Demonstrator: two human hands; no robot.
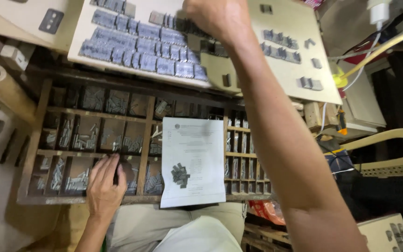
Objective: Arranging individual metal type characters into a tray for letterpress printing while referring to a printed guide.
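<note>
Nearest, the person's left hand (103, 186) lies palm down at the near edge of a wooden type case (33, 149), its fingers (110, 163) loosely spread and dipping into one of the near compartments, touching the small grey metal sorts (78, 179) heaped there; whether it pinches one cannot be told. The case's many dividers keep each kind of piece in its own box, within easy reach of the lap. Just right of that hand, a printed sheet of paper (193, 161) is laid over the middle of the case, serving as a flat spot for a small pile of grey pieces (180, 175) resting on it. Farther off, a pale board (220, 70) leans above the case, with rows of grey blocks (141, 44) set across its left part and a few scattered ones to the right. The right hand (215, 18) reaches far up to that board, curled over the blocks at the end of the rows; its fingertips are hidden, so its grip cannot be told.
</note>
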